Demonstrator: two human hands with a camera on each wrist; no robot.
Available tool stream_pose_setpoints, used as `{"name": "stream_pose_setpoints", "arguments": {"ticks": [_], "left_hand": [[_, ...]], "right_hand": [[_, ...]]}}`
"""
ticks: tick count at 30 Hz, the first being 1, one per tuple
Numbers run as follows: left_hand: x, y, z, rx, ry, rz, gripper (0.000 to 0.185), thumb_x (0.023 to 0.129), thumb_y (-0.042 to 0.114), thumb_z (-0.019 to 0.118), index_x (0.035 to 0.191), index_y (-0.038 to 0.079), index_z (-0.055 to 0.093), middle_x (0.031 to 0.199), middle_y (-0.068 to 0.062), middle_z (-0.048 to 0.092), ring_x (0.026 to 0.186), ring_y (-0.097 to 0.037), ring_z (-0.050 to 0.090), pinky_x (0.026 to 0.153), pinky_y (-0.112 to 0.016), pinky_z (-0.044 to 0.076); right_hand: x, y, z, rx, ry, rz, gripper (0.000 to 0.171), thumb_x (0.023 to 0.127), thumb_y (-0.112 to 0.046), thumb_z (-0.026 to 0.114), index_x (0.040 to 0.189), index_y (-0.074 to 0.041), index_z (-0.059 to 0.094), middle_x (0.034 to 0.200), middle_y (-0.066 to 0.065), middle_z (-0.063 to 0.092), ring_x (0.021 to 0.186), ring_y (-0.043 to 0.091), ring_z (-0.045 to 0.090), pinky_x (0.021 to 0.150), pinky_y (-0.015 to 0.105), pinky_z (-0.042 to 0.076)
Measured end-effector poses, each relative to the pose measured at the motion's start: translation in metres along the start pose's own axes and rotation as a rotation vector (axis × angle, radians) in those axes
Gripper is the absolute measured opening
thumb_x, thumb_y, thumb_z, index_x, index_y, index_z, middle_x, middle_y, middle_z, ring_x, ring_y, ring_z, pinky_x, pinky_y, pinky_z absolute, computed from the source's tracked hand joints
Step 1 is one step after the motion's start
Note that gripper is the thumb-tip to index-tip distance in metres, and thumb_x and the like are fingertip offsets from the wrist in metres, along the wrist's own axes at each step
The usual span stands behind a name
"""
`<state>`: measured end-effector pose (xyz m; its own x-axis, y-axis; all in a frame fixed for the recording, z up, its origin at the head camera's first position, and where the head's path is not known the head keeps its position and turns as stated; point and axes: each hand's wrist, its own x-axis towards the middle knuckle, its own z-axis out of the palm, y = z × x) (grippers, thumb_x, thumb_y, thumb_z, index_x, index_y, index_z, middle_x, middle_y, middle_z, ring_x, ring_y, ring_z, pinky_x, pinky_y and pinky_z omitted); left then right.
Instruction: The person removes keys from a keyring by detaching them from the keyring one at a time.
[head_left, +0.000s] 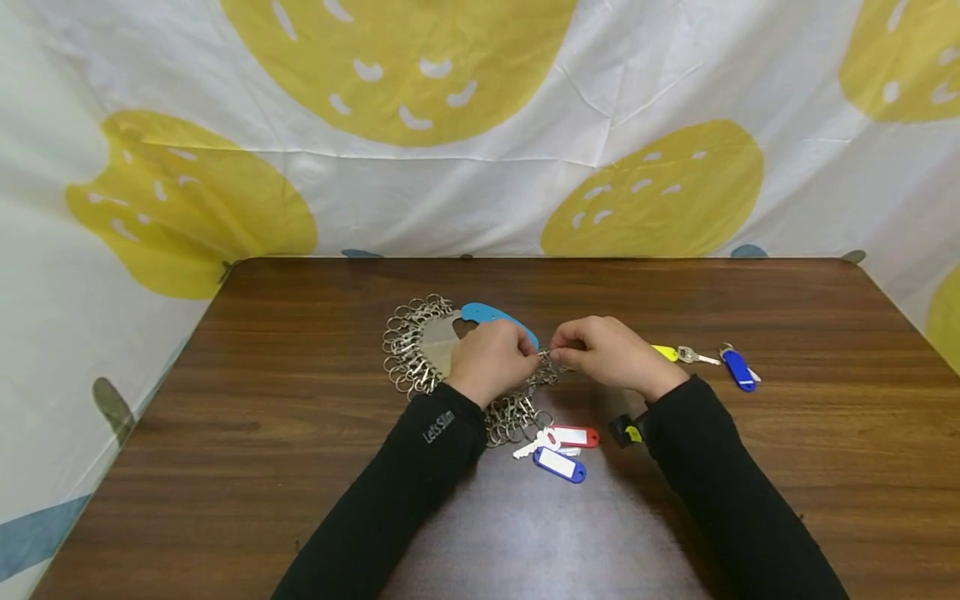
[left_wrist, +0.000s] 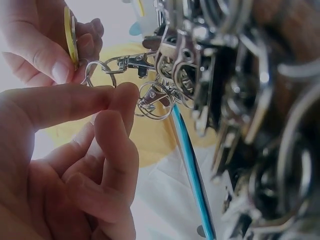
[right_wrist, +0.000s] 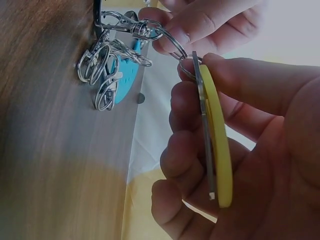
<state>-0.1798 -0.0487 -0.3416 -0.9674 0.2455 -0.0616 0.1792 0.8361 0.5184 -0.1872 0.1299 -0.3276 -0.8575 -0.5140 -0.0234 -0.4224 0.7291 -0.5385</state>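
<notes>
Now your left hand (head_left: 491,360) pinches the clasp ring (left_wrist: 100,73) steady — so your right hand (head_left: 611,357) can grip the yellow-tagged key (right_wrist: 216,145) against it.

Clasp heap (head_left: 420,350) left of hands (head_left: 551,358) (tagged keys (head_left: 558,450) nearer)

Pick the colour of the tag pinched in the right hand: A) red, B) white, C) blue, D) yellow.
D: the right hand pinches a yellow tag with a key against it, hooked to a ring the left hand holds.
</notes>
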Motion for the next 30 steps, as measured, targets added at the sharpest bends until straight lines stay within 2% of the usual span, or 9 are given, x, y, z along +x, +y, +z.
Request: {"name": "stream_pose_setpoints", "arguments": {"ticks": [4, 7, 11, 14, 18, 21, 26, 30], "left_hand": [[-0.0002, -0.0003, -0.0001, 0.006, 0.01, -0.007, 0.035, 0.086, 0.023, 0.06, 0.053, 0.022, 0.049, 0.051, 0.009, 0.04, 0.05, -0.01, 0.042, 0.043, -0.025, 0.026], [-0.0004, -0.0001, -0.0002, -0.001, 0.014, -0.014, 0.032, 0.087, 0.022, 0.058, 0.055, 0.02, 0.051, 0.053, 0.007, 0.037, 0.05, -0.011, 0.04, 0.044, -0.025, 0.025], [0.0002, 0.0, 0.0001, -0.028, 0.008, -0.019, 0.017, 0.089, 0.024, 0.056, 0.074, 0.02, 0.064, 0.063, 0.008, 0.052, 0.057, -0.011, 0.05, 0.047, -0.025, 0.035], [0.001, -0.0002, -0.0002, -0.073, -0.013, 0.001, 0.013, 0.089, 0.029, 0.059, 0.088, 0.021, 0.069, 0.079, 0.007, 0.065, 0.068, -0.01, 0.059, 0.055, -0.026, 0.043], [0.0021, -0.0002, -0.0017, -0.141, -0.07, 0.048, 0.015, 0.089, 0.031, 0.062, 0.09, 0.019, 0.07, 0.086, 0.004, 0.069, 0.076, -0.01, 0.062, 0.066, -0.026, 0.047], [0.0025, 0.0004, -0.0026, -0.156, -0.104, 0.07, 0.011, 0.088, 0.028, 0.064, 0.089, 0.019, 0.07, 0.088, 0.003, 0.068, 0.081, -0.011, 0.061, 0.071, -0.028, 0.047], [0.0022, 0.0012, -0.0025, -0.153, -0.107, 0.084, 0.007, 0.087, 0.022, 0.063, 0.089, 0.02, 0.07, 0.095, 0.003, 0.068, 0.09, -0.013, 0.061, 0.079, -0.031, 0.048], [0.0038, -0.0001, -0.0008, -0.192, -0.118, 0.086, 0.008, 0.087, 0.022, 0.065, 0.092, 0.017, 0.068, 0.096, 0.0, 0.069, 0.09, -0.013, 0.063, 0.079, -0.03, 0.048]], "right_hand": [[-0.0001, -0.0004, -0.0004, 0.002, 0.006, -0.011, 0.011, 0.091, -0.017, 0.061, 0.085, -0.012, 0.069, 0.071, -0.006, 0.059, 0.064, 0.01, 0.048, 0.062, 0.027, 0.039], [-0.0005, 0.0, -0.0007, -0.001, 0.015, -0.003, 0.011, 0.091, -0.017, 0.061, 0.088, -0.012, 0.069, 0.073, -0.005, 0.062, 0.065, 0.011, 0.05, 0.063, 0.027, 0.04], [-0.0004, 0.0013, -0.0005, -0.032, -0.002, 0.012, 0.009, 0.09, -0.017, 0.062, 0.088, -0.012, 0.069, 0.073, -0.004, 0.064, 0.065, 0.011, 0.05, 0.063, 0.027, 0.041], [0.0005, 0.0023, 0.0, -0.064, -0.022, 0.013, 0.008, 0.09, -0.017, 0.063, 0.088, -0.012, 0.069, 0.074, -0.003, 0.066, 0.064, 0.01, 0.051, 0.062, 0.027, 0.041], [0.0013, 0.0029, 0.0006, -0.078, -0.025, 0.014, 0.007, 0.09, -0.017, 0.063, 0.089, -0.013, 0.069, 0.077, -0.002, 0.068, 0.065, 0.01, 0.053, 0.063, 0.028, 0.043], [0.0009, 0.0024, 0.0007, -0.078, -0.024, 0.022, 0.007, 0.09, -0.018, 0.063, 0.089, -0.014, 0.069, 0.078, -0.003, 0.068, 0.067, 0.011, 0.055, 0.065, 0.029, 0.044], [0.0006, 0.0022, 0.0017, -0.074, -0.019, 0.023, 0.007, 0.091, -0.018, 0.062, 0.089, -0.015, 0.069, 0.079, -0.002, 0.068, 0.069, 0.013, 0.054, 0.067, 0.031, 0.043], [0.0017, 0.0034, 0.0037, -0.058, -0.016, 0.003, 0.007, 0.092, -0.016, 0.061, 0.089, -0.013, 0.067, 0.079, -0.001, 0.066, 0.069, 0.013, 0.053, 0.067, 0.03, 0.042]]}}
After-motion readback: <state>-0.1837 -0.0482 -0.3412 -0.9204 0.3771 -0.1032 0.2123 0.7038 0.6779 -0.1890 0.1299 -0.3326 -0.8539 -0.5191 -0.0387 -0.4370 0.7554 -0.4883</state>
